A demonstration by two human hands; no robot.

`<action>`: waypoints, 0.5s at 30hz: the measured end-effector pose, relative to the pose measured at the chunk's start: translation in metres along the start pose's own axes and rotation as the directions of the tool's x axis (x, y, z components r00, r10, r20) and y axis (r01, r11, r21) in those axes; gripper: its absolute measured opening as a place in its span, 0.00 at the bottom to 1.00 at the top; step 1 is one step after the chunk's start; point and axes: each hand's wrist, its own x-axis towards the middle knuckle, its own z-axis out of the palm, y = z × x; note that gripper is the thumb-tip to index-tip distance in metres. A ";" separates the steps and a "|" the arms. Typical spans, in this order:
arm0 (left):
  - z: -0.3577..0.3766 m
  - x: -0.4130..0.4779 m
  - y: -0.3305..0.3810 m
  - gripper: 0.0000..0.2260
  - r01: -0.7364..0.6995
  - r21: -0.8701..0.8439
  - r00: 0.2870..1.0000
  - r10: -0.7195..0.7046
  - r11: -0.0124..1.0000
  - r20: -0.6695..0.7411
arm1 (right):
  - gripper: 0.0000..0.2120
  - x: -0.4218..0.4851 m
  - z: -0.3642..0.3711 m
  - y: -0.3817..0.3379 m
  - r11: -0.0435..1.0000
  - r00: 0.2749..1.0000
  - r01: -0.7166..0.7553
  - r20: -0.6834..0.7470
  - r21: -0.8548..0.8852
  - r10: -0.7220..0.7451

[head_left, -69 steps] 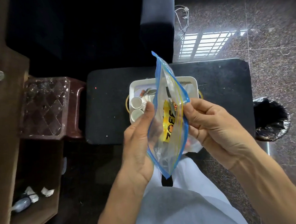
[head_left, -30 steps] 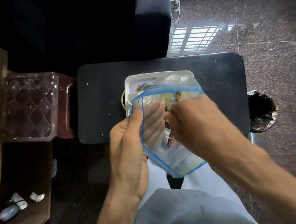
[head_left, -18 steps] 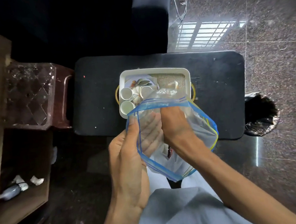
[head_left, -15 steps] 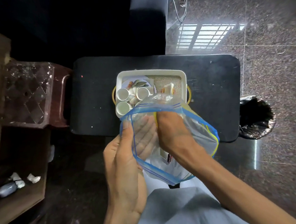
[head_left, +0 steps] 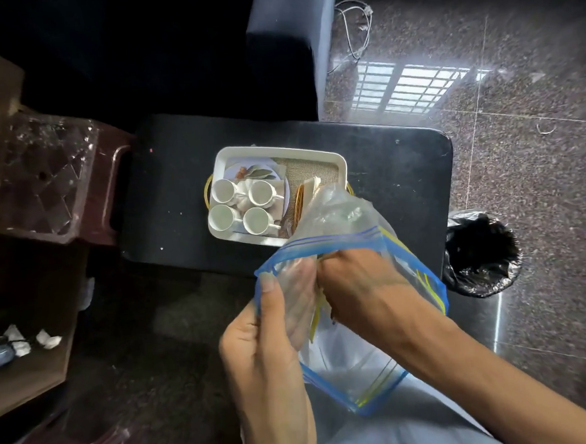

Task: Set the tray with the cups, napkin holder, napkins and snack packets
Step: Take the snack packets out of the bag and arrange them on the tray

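From the head camera, everything hangs off the white tray (head_left: 341,160), a rounded rectangle on a black low table (head_left: 401,167), its long side running left to right. To the tray's right, on speckled polished stone floor, a bin with a black liner (head_left: 480,253); to its left, a dark red plastic stool (head_left: 59,181) with a diamond-pattern top. Inside the tray, four white cups (head_left: 241,206) sit upright in a square at the left end, on a floral napkin (head_left: 252,171). Right of them a woven napkin holder (head_left: 299,201) stands on edge, partly hidden by a crumpled clear bag (head_left: 339,208). Nearer than the tray, a clear zip bag (head_left: 369,364) with blue edges blocks its front right corner, mouth towards the tray, long axis running back to the lap. Left hand (head_left: 268,353) pinches the bag's left rim, thumb outside, fingers inside. Right hand (head_left: 364,293) is plunged in, curled closed; what it grips, can't tell.
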 end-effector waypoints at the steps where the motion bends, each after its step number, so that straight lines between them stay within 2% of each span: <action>1: 0.001 0.000 -0.002 0.17 -0.009 -0.004 1.000 0.009 1.000 -0.006 | 0.08 -0.005 -0.006 0.002 0.998 0.999 0.043 -0.022 -0.048 -0.044; 4: 0.006 0.001 -0.004 0.18 -0.015 -0.025 1.000 0.015 1.000 -0.019 | 0.05 -0.010 -0.020 0.009 0.955 0.980 0.196 0.011 -0.223 -0.198; 7: 0.006 0.006 -0.006 0.17 -0.013 -0.048 0.999 0.012 0.999 -0.031 | 0.06 -0.014 -0.034 0.012 0.912 0.947 0.312 0.012 -0.268 -0.320; 11: 0.000 0.012 -0.007 0.17 -0.011 -0.039 0.999 0.009 0.999 -0.048 | 0.08 -0.027 -0.054 0.018 0.864 0.863 0.383 -0.208 -0.327 -0.461; 15: -0.013 0.017 -0.004 0.18 0.030 -0.034 0.998 -0.033 0.999 -0.063 | 0.09 -0.038 -0.074 0.022 0.848 0.714 0.465 -0.459 -0.253 -0.529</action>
